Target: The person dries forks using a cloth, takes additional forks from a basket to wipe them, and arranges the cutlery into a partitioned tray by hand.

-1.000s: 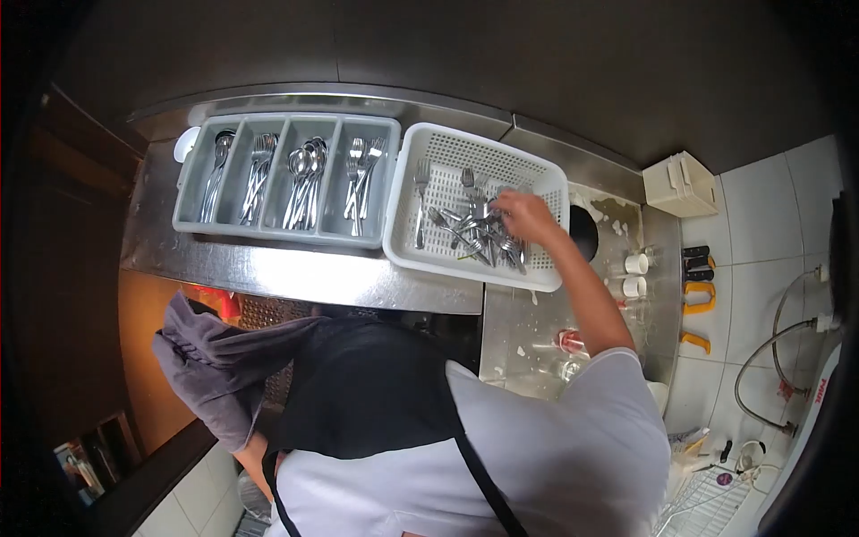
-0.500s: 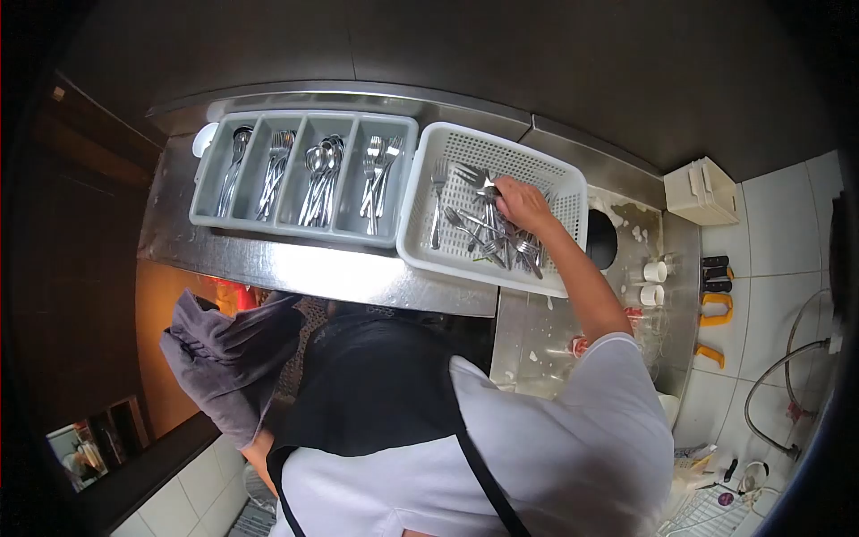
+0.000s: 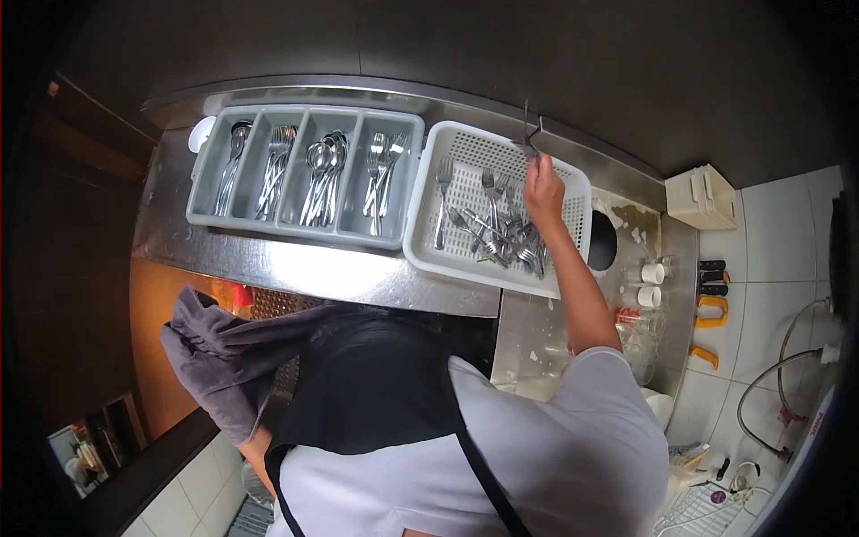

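Observation:
My right hand [image 3: 544, 186] is closed on cutlery [image 3: 531, 141], raised over the back right part of a white perforated basket [image 3: 420, 215]; at least one fork shows. Several loose forks [image 3: 492, 234] lie in the basket, and a single fork [image 3: 444, 201] rests apart at its left side. To the left stands a grey four-compartment tray [image 3: 309, 234] with spoons and forks sorted in it. A purple-grey cloth [image 3: 219, 358] covers my left hand, whose fingers are hidden.
Steel counter [image 3: 313, 268] runs under the tray and basket. A small white bowl [image 3: 201, 134] sits behind the tray's left end. At right are white cups [image 3: 651, 273], glasses, a black round object [image 3: 602, 242], stacked cream containers [image 3: 702, 199] and yellow-handled tools [image 3: 711, 311] by the wall.
My right hand has risen from the pile towards the basket's back edge with cutlery in it. The cloth has shifted slightly at the left.

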Motion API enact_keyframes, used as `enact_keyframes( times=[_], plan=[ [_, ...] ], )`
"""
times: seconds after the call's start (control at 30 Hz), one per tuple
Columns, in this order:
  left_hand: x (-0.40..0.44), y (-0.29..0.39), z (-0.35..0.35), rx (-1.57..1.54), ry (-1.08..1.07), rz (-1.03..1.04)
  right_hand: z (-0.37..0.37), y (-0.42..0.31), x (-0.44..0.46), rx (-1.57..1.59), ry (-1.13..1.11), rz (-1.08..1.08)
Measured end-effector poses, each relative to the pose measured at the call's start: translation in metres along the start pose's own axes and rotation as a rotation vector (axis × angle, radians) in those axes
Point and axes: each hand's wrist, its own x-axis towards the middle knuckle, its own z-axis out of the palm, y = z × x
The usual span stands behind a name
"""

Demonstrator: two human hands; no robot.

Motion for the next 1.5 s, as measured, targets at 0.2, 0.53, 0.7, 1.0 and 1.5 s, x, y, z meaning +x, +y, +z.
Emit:
enact_keyframes(
  times=[0.2,0.53,0.7,1.0,1.5],
  plan=[
    [0.022,-0.001,-0.008,0.062,0.035,-0.001,0.031,-0.012,-0.046,-0.217,-0.403,0.261],
    [0.053,0.002,-0.034,-0.042,0.038,-0.113,0.081,-0.049,-0.052,-0.121,-0.469,0.518],
    [0.056,0.005,-0.030,-0.077,0.191,-0.160,0.081,-0.103,-0.049,-0.186,-0.473,0.491],
    [0.054,-0.001,-0.035,-0.066,-0.202,-0.303,0.100,-0.093,-0.049,-0.330,-0.544,0.393],
    [0.046,-0.104,0.073,0.372,-0.993,-0.317,-0.048,-0.172,-0.027,0.121,-0.063,0.269]
  ],
)
